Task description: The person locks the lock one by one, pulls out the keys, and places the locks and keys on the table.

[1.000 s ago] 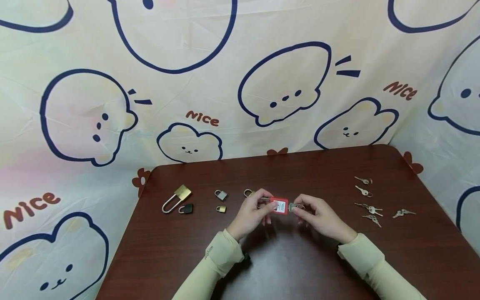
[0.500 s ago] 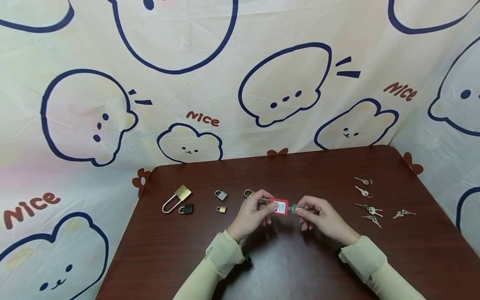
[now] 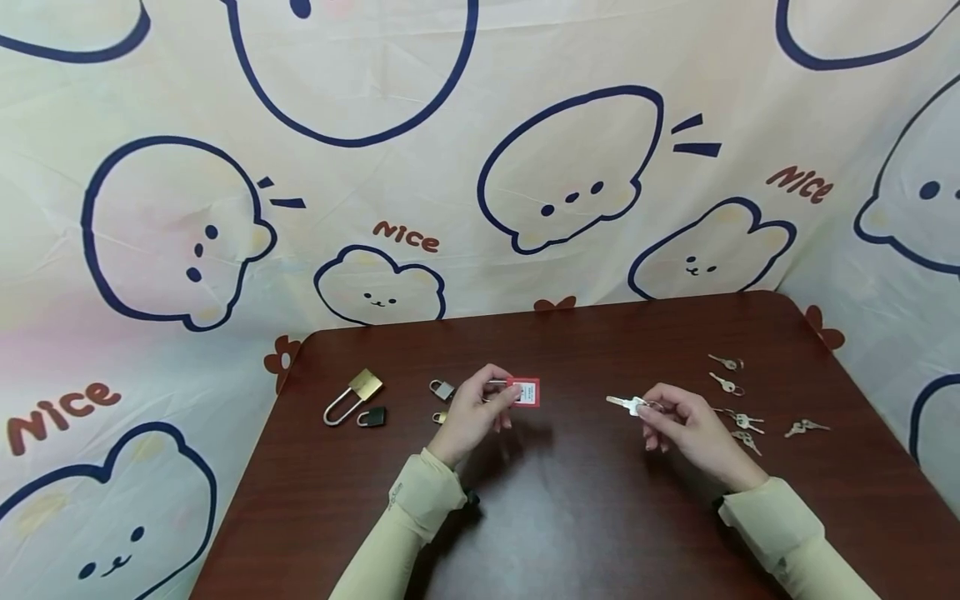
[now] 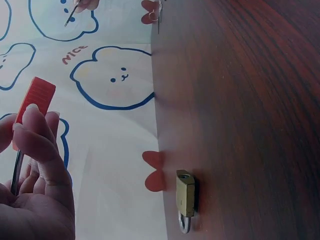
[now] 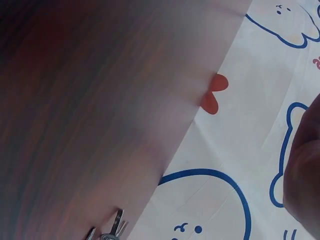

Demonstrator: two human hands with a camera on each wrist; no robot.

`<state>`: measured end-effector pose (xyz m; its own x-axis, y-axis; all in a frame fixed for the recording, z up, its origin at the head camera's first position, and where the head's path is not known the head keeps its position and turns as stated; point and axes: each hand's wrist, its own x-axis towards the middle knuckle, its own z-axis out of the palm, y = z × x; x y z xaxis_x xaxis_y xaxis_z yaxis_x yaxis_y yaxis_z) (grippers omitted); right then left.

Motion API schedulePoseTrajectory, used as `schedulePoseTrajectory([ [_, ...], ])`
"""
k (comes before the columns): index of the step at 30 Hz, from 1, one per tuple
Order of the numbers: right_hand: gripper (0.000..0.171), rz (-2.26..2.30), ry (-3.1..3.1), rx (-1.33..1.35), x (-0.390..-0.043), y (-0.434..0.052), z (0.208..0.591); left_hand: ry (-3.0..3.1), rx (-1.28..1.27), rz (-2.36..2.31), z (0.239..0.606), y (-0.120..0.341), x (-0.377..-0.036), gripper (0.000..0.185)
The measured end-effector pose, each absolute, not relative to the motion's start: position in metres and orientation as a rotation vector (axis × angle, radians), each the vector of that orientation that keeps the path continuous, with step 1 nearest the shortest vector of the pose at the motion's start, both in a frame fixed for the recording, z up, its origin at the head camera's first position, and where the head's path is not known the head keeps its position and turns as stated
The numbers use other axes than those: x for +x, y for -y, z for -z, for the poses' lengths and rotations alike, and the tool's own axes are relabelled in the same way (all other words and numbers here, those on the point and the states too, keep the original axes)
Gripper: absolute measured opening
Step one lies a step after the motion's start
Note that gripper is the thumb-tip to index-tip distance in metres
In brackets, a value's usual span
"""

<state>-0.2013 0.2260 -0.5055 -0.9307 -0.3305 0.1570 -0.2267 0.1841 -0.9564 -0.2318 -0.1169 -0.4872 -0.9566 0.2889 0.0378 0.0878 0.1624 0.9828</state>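
Note:
My left hand grips a red padlock with a white label, its body pointing right and its shackle partly covered by the fingers. In the left wrist view the red padlock shows its ribbed side, held between thumb and fingers above the table. To the right, my right hand pinches a silver key on a ring, the blade pointing left. A wide gap separates key and padlock. Only an edge of the right hand appears in the right wrist view; the key is hidden there.
On the left of the brown table lie a long-shackle brass padlock, a black padlock and a grey padlock. Another brass padlock shows in the left wrist view. Several keys lie at the right. A patterned cloth hangs behind.
The key has come away from the red padlock. My right hand has moved right with the key; my left hand has moved left and slightly up with the padlock.

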Motion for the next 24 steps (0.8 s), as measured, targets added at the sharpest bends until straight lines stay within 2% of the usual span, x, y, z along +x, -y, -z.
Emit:
schedulePoseTrajectory([
  [6, 0.009, 1.867, -2.394, -0.537, -0.201, -0.234, 0.507, -2.278, 0.388, -1.831, 0.488, 0.114, -0.235, 0.023],
  [12, 0.009, 1.819, -2.473, -0.493, -0.199, -0.242, 0.507, -2.317, 0.381, -1.756, 0.492, 0.109, -0.243, 0.033],
  [17, 0.015, 1.764, -2.522, -0.427, -0.2, -0.251, 0.509, -2.348, 0.407, -1.723, 0.498, 0.105, -0.254, 0.03],
  [24, 0.015, 1.637, -2.684, -0.324, -0.201, -0.28, 0.508, -2.403, 0.41, -1.68, 0.504, 0.098, -0.268, 0.027],
])
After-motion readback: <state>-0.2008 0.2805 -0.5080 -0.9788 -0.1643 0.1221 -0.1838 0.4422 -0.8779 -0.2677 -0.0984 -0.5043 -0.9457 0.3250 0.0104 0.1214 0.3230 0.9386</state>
